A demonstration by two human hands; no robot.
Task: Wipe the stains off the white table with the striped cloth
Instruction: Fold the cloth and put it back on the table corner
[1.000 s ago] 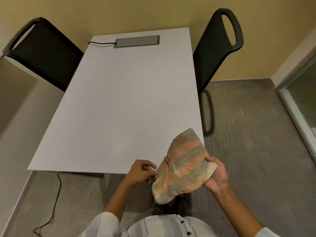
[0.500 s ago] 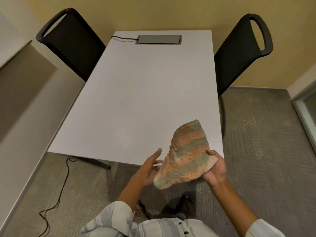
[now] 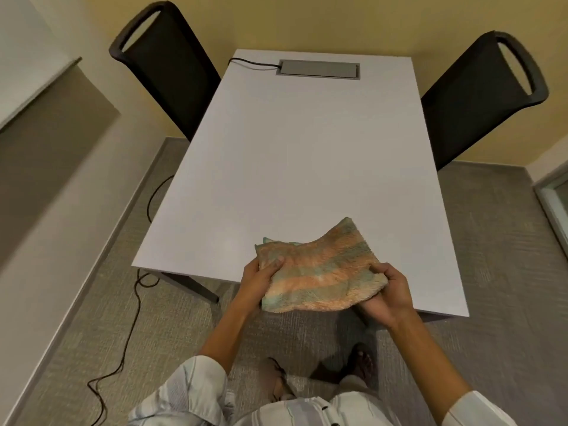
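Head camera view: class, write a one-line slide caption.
Both hands, left and right, hold an orange-and-green striped cloth above the white table.

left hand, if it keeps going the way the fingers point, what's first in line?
The left hand already grips the striped cloth, fingers pointing forward and slightly right. Beyond the cloth it would likely meet only bare white table, though height above the surface is unclear.
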